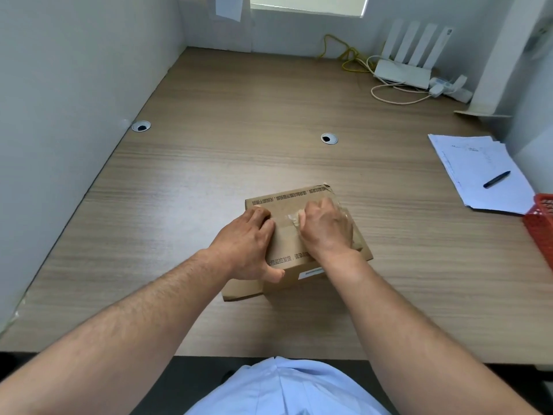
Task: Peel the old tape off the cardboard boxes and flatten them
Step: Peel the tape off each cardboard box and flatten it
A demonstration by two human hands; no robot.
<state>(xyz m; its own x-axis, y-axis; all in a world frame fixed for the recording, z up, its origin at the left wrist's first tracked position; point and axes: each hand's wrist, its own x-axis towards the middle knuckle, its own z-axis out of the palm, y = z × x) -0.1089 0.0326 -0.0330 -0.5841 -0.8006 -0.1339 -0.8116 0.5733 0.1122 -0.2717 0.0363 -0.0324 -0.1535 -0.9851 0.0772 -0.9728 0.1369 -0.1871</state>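
Brown cardboard box [285, 235] with printed black text is sitting on the wood-grain desk [239, 145], top flaps closed, near-left flap sticking out at its base. Left hand [248, 244] is pressing down on the box's left top, fingers lying flat and relaxed on the cardboard, thumb resting against the near side. Right hand [324, 227] is sitting on the box's right top, fingers clenched and gripping the clear crumpled tape [294, 218], which is lifting off the middle seam of the box; how much is still sticking, can't tell.

Stack of white printed papers [478, 172] is lying well right of the box, black pen [496, 179] resting on it. Red mesh basket [541, 226] is sitting right of the box at the frame edge. White four-antenna router [402, 73] and a tangled yellow cable [347, 53] are lying far behind the box. Two round grey cable grommets [329, 138] are showing in the desk behind the box.
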